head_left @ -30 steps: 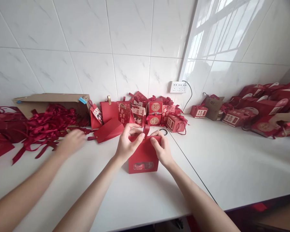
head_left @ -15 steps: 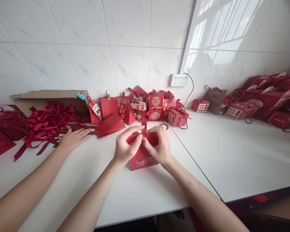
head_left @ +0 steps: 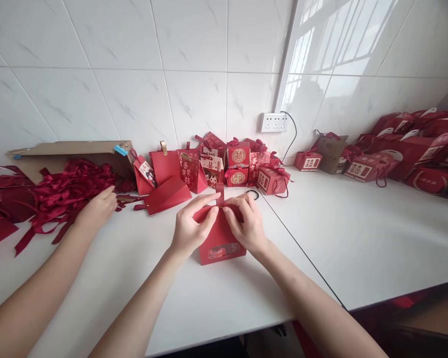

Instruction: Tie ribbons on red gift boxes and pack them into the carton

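A red paper gift box point(head_left: 224, 238) with a small clear window near its base stands upright on the white table in front of me. Its top narrows to a ridge, where a dark red strap loop point(head_left: 220, 194) sticks up. My left hand point(head_left: 196, 221) pinches the top edge on the left of the strap, thumb on the near face. On the other side, my right hand point(head_left: 244, 219) pinches the same edge. The thumbs sit close together below the strap, and the fingertips behind the box are partly hidden.
Another person's hand point(head_left: 97, 206) is by a heap of dark red ribbons point(head_left: 74, 194) spilling from a cardboard box point(head_left: 72, 149). A red box point(head_left: 168, 195) lies on its side nearby. Decorated gift boxes point(head_left: 239, 156) line the wall below a power strip point(head_left: 274, 122); more red boxes point(head_left: 414, 149) are piled right.
The other person's hand has drawn back left from the lying red box toward the ribbons. My hands stay on the box top, thumbs slightly higher. The view has shifted a little.
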### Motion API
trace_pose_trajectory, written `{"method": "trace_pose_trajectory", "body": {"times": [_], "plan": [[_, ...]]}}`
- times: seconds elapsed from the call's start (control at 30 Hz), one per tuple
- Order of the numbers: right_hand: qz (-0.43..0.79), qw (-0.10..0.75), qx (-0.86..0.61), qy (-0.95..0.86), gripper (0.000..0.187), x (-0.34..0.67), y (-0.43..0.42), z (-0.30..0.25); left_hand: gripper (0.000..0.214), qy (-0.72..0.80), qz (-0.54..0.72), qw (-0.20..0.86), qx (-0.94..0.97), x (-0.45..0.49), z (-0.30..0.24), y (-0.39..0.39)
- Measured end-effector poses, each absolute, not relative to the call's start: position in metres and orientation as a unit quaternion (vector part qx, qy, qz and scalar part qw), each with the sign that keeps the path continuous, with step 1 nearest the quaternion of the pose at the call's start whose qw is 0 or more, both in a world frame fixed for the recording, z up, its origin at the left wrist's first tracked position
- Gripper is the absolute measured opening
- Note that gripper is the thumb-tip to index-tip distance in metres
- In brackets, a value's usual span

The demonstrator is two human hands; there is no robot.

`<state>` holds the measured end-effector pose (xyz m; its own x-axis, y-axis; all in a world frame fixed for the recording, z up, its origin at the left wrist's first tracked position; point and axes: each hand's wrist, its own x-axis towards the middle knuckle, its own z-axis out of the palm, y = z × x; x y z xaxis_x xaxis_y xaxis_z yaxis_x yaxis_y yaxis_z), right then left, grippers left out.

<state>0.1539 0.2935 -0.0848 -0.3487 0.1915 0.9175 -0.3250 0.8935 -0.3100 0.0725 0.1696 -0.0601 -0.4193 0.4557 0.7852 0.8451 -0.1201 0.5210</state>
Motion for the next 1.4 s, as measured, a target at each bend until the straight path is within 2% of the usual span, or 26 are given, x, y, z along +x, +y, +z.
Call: {"method": "trace_pose_trajectory", "body": {"times": [0.8,1.4], "plan": [[0.305,0.551,0.056,-0.775,0.007,0.1539,0.2916,-0.0807,0.023,-0.626,-0.592,0.136,-0.490,0.0734,-0.0588,0.1709],[0.343,0.533,0.047,-0.772,0.008,0.1548,0.2911,-0.0800,0.026,-0.643,-0.618,0.062,-0.449,0.0733,-0.0568,0.1715]]}}
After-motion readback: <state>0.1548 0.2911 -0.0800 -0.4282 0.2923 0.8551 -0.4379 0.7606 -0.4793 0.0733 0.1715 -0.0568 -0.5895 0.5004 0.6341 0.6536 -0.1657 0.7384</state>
